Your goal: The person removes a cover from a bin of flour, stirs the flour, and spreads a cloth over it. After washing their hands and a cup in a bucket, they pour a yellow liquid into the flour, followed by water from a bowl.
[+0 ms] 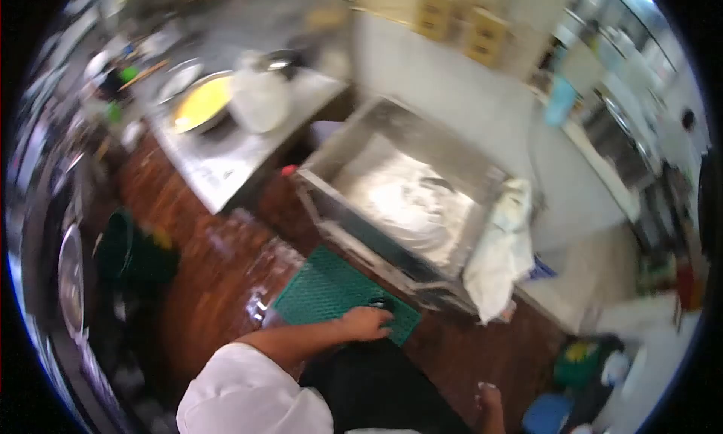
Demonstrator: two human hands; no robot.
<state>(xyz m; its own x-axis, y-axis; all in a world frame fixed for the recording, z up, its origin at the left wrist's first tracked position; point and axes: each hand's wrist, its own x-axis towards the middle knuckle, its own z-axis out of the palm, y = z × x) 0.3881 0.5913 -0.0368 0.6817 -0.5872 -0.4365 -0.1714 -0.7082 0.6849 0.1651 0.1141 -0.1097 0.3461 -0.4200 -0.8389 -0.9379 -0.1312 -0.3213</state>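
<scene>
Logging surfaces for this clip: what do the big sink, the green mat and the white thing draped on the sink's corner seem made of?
The sink looks like stainless steel: grey, with a dull sheen and reflections. The green mat is probably plastic or rubber, judging by its moulded grid pattern. The white cloth is fabric, hanging in soft folds.

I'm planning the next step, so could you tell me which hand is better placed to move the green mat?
Probably the left hand: it rests on the green mat, while the right hand hangs well apart from it.
</scene>
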